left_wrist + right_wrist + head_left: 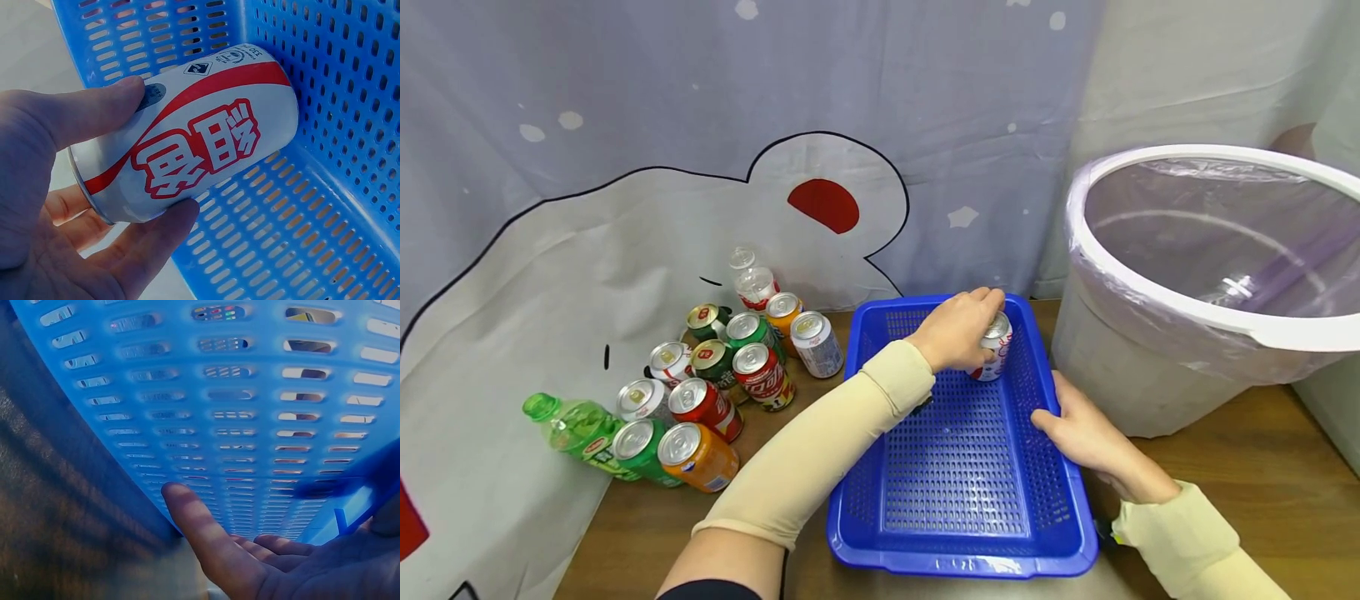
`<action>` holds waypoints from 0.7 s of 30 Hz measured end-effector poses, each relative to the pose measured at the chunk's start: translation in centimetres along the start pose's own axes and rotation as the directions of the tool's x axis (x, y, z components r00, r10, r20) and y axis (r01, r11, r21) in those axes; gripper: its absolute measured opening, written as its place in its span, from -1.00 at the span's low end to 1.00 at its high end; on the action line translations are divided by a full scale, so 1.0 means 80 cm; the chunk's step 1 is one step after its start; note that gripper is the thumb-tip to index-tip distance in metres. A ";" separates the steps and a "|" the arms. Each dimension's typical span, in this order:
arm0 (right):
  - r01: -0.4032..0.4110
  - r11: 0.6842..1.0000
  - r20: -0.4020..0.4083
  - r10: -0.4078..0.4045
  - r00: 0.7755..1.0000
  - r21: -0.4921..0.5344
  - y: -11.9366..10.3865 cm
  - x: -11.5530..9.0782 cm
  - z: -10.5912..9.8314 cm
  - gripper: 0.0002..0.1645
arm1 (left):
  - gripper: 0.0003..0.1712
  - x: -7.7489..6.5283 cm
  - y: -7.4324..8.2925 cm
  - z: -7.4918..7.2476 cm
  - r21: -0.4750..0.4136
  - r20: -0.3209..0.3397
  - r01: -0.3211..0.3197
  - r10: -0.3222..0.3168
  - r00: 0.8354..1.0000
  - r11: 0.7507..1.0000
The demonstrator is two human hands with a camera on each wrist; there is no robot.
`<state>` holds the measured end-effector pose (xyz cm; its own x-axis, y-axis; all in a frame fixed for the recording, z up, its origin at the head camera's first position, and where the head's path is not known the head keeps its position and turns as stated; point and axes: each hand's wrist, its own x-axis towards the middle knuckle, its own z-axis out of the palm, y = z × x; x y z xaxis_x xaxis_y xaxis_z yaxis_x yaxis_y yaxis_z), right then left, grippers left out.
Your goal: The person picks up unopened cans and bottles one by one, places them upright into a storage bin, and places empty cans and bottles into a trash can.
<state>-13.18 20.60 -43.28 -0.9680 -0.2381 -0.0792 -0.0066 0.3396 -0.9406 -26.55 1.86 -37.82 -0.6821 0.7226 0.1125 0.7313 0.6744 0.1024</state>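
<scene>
My left hand [957, 332] holds a white drink can [997, 357] upright inside the far right corner of a blue plastic basket [962, 563]. In the left wrist view the can [200, 134] shows red lettering and a red band, with the thumb on one side and fingers on the other. Its base is close to the perforated basket wall [331, 81]. On the basket's right side, my right hand [1086, 427] grips the rim, thumb over the top. The right wrist view shows its fingers [206, 534] stretched along the outer wall.
Left of the basket stand several drink cans, among them an orange can [700, 458] and a red can [765, 379]. A green bottle [583, 429] leans at the far left; a clear bottle [754, 282] stands behind. A large lined white bin [1123, 367] is on the right.
</scene>
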 end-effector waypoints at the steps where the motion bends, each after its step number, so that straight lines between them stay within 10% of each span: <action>1: 0.001 1.000 0.000 -0.001 1.000 0.000 0.000 0.000 0.000 -0.39 | -0.36 0.000 -0.001 0.000 -0.001 0.000 0.001 -0.001 1.000 1.000; 21: 0.015 1.000 -0.001 -0.015 1.000 0.001 0.001 0.000 0.001 -0.36 | -0.26 -0.007 0.000 0.009 -0.056 0.009 0.071 -0.071 0.997 0.996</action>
<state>-13.15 20.59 -43.40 -0.9679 -0.2427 -0.0649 -0.0209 0.3353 -0.9419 -26.20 1.55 -38.61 -0.7323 0.6741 0.0965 0.6796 0.7147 0.1652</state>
